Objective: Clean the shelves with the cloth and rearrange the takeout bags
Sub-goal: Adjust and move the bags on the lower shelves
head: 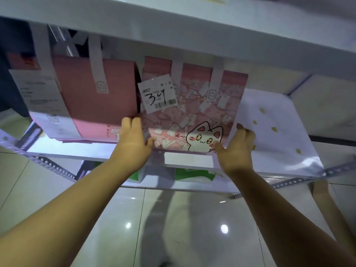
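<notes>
A pink takeout bag with a white cat drawing [194, 112] stands on the middle white shelf [273, 132]. A receipt marked "34" [157, 97] is stuck on its front. My left hand [133, 139] grips its lower left corner. My right hand [237, 147] grips its lower right corner, thumb on the front face. A plain pink bag [96, 93] with a long receipt stands right beside it on the left, touching it. No cloth is in view.
The upper shelf board [173, 26] hangs close above the bags. A lower shelf holds green and white bags [190, 175]. Perforated metal rails [50, 164] edge the rack. Glossy floor tiles [192, 228] lie below. Small yellow scraps dot the shelf's bare right part.
</notes>
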A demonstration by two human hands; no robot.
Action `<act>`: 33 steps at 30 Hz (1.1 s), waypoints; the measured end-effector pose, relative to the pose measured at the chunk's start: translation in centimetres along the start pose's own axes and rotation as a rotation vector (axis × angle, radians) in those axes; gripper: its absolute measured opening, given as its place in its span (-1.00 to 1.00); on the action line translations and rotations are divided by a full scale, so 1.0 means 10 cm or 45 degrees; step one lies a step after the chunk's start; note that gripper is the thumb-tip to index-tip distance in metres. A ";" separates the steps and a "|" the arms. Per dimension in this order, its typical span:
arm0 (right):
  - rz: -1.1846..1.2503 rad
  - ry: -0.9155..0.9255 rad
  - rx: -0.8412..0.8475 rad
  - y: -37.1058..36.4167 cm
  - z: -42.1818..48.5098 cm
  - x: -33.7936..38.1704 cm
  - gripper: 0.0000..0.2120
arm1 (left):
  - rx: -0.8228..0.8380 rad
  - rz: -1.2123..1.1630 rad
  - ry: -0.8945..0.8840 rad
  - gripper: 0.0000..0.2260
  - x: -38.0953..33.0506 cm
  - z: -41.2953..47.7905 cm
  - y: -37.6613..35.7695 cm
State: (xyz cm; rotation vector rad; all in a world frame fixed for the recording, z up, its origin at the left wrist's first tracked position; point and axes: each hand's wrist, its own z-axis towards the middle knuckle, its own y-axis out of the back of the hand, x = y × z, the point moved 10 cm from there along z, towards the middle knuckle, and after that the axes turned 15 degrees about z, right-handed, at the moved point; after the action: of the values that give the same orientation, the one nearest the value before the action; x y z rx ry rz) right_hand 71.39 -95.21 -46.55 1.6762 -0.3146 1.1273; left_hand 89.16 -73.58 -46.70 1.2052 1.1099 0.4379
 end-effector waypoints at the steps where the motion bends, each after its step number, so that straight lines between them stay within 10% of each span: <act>1: 0.001 -0.010 0.044 -0.04 0.04 -0.03 -0.31 | -0.002 -0.001 0.035 -0.66 0.01 0.00 -0.02; 33: 0.186 0.109 -0.002 0.21 -0.47 0.06 -0.59 | 0.028 0.042 -0.167 -0.62 0.03 -0.48 0.06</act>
State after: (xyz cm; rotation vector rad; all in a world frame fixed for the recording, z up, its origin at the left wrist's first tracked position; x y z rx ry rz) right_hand 67.84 -91.93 -44.70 1.6195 -0.3881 1.3023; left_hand 85.31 -70.65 -46.04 1.2554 0.9856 0.3671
